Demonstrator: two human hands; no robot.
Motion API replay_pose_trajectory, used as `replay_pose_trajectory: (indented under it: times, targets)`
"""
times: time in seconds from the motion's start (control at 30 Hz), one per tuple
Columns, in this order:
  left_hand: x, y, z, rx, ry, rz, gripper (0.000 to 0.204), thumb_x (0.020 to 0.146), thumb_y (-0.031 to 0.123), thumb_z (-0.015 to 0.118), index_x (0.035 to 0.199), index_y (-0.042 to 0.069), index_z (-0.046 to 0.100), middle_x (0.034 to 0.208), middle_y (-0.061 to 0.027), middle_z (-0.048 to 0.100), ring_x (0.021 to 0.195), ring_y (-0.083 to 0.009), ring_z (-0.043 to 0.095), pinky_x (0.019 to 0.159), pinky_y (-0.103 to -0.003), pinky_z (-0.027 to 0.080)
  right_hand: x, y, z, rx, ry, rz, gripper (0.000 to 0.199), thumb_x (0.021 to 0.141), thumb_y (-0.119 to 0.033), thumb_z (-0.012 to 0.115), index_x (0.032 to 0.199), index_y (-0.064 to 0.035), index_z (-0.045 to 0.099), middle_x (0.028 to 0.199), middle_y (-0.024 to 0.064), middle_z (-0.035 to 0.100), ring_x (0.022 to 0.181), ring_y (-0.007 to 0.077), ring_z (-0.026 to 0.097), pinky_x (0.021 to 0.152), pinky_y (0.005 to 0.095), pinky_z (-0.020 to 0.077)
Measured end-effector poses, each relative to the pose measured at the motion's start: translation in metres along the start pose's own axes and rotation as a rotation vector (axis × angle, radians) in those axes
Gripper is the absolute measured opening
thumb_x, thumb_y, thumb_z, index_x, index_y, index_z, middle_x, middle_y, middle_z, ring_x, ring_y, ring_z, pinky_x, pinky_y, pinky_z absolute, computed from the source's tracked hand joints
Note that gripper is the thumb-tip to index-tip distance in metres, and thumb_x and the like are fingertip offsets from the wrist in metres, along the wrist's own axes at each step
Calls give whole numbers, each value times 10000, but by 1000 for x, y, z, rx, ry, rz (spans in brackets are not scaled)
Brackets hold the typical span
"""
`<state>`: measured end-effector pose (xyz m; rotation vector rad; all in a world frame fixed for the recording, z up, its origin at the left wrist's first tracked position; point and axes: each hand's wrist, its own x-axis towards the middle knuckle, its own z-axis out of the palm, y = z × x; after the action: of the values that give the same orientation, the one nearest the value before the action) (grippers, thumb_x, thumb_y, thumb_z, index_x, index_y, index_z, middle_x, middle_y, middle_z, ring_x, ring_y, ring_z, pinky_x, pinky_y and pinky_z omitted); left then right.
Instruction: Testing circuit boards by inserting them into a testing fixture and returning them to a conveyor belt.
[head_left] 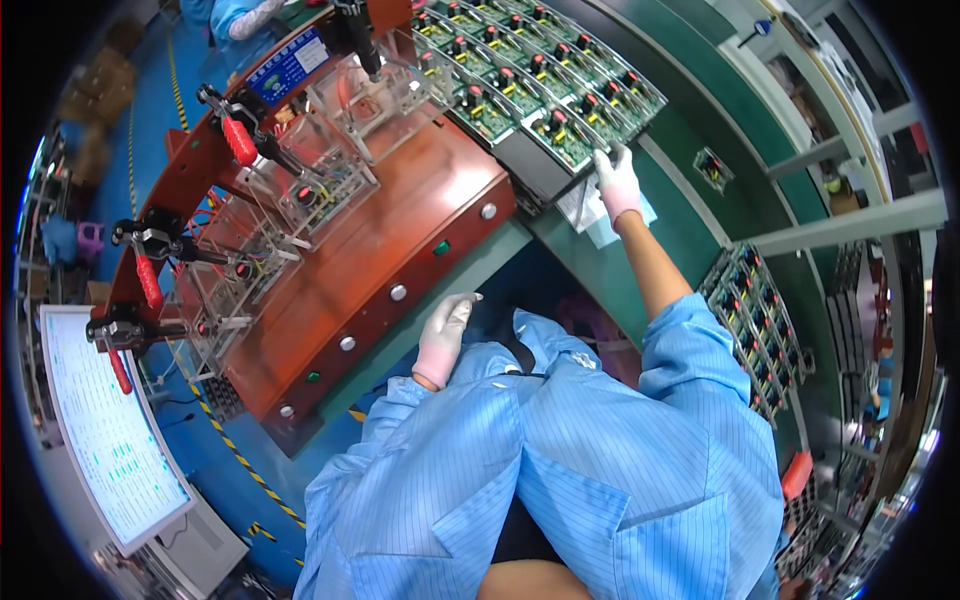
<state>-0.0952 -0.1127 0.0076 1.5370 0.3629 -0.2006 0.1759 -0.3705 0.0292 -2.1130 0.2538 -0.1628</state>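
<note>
Head view: my right hand (619, 185), gloved, arm stretched out, is at the near right corner of a tray of circuit boards (570, 140); fingers partly spread by the tray's edge, and I cannot tell whether they grip it or only touch. The boards, green with red and black parts, run in rows ahead and to the left of that hand. Just beneath it, a white sheet (577, 207) and a pale blue sheet (606, 234) on the green bench (610, 288). Right of it, well apart, one loose board (713, 170); nearer my body on that side, past the elbow, a second group of boards (757, 325). My left hand (446, 335), also gloved, is before my torso, fingers loosely curled; nothing shows in it, though the palm is hidden, so I cannot tell if it is closed on anything. Ahead and left of it, a reddish-brown test box (400, 240) with silver and green buttons along its near face, carrying clear plastic fixtures (270, 215) below red-handled clamps (240, 142). Far left of that hand, a lit monitor (115, 430).
</note>
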Motion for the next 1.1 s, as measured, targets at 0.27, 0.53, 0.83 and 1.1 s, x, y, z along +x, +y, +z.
replay_pose_trajectory:
  times: [0.27,0.53,0.83,1.1]
  targets:
    - [30,44,28,187,133,91,346,1018,290,493,1218,46,634,1234,-86,641,1126,-218,591,994,-322,439,38,-9,-21,-253,-197,-193,335,965,-343,518,1123,-70,630,995,198,699,910,405,650,781,434,505]
    - [60,67,54,805,313,471,467,939,365,553,1320,97,581,1396,-92,540,1289,-296,488,1103,-409,343,9,-68,1,-119,-571,-444,232,952,-239,560,1051,-59,666,811,99,682,626,192,598,611,308,477]
    - [120,59,36,1220,615,348,658,900,409,570,1469,114,423,1518,-121,414,1412,-310,357,1168,-442,239,28,-95,144,-13,-820,-709,361,949,-292,488,1245,-111,589,1053,150,704,878,371,660,795,408,509]
    - [157,62,35,1160,702,357,672,888,449,567,1457,115,438,1526,-102,406,1425,-306,334,1182,-450,202,56,-98,143,24,-1166,-473,433,955,-232,495,1362,-85,502,1119,141,671,851,236,639,769,332,528]
